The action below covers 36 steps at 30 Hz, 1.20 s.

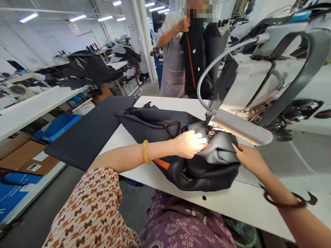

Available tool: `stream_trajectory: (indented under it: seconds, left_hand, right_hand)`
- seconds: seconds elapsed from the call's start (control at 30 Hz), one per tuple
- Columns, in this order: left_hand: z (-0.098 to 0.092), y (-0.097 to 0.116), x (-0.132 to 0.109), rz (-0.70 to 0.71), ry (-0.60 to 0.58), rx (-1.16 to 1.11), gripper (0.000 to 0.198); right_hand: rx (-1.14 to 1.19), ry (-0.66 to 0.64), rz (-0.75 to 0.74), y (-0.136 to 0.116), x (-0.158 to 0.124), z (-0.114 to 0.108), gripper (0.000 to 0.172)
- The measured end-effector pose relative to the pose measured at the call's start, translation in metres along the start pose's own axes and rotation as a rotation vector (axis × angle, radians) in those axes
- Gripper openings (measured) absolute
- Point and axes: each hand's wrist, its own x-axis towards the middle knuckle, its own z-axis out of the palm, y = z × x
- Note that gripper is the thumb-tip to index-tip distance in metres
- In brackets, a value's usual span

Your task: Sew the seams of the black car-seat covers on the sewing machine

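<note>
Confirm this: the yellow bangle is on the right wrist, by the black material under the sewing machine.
Wrong wrist: the head view shows the yellow bangle on the left wrist, not the right, by the black material under the sewing machine.

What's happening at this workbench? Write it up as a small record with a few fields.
Left hand: on black upholstery material, beside the presser foot
Right hand: touching the same material
Machine: sewing machine with gooseneck lamp
Surface: white table
Behind: co-worker holding a black piece
</note>
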Motion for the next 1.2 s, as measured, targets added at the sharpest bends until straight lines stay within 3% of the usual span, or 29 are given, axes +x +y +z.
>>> stream_trajectory:
  seconds: [0.03, 0.1, 0.13, 0.2, 0.23, 0.3, 0.4, 0.5, 0.57, 0.93, 1.1, 1.2]
  left_hand:
    - [0.002, -0.002, -0.001, 0.029, 0.022, -0.001, 0.039]
    - [0.003, -0.004, -0.002, 0.063, 0.037, -0.017, 0.042]
    - [0.004, -0.004, -0.002, 0.061, 0.027, -0.033, 0.042]
    - [0.004, -0.005, -0.002, 0.032, -0.001, -0.075, 0.040]
    - [0.004, -0.005, -0.001, 0.018, -0.008, -0.095, 0.037]
    - [0.004, -0.004, -0.001, -0.004, 0.010, -0.118, 0.035]
    - [0.004, 0.004, -0.001, -0.043, 0.048, -0.081, 0.042]
    - [0.004, 0.013, 0.000, -0.076, 0.046, -0.016, 0.048]
    - [0.005, 0.017, 0.001, -0.093, 0.035, -0.001, 0.048]
    - [0.006, 0.021, 0.010, -0.251, 0.010, -0.090, 0.046]
    - [0.006, 0.008, 0.004, -0.187, 0.004, -0.123, 0.048]
    - [0.007, 0.008, 0.003, -0.223, 0.041, -0.129, 0.044]
  right_hand:
    - [-0.155, 0.068, -0.063, -0.008, -0.015, -0.007, 0.023]
    - [-0.371, 0.207, -0.379, -0.036, -0.044, -0.015, 0.028]
    - [-0.431, 0.135, -0.565, -0.053, -0.054, -0.014, 0.031]
    - [-0.574, -0.163, -0.955, -0.086, -0.061, -0.003, 0.043]
    - [-0.694, -0.307, -1.033, -0.097, -0.060, 0.004, 0.047]
    - [-0.931, -0.395, -1.096, -0.106, -0.054, 0.016, 0.044]
    - [-1.142, -0.309, -1.166, -0.091, -0.057, 0.023, 0.030]
    - [-1.179, -0.155, -1.202, -0.072, -0.070, 0.019, 0.020]
    - [-1.178, -0.126, -1.198, -0.067, -0.074, 0.017, 0.018]
    - [-1.179, -0.252, -1.104, -0.077, -0.055, 0.011, 0.014]
    - [-1.177, -0.304, -1.029, -0.079, -0.053, 0.010, 0.016]
    - [-1.179, -0.355, -0.989, -0.081, -0.049, 0.008, 0.016]
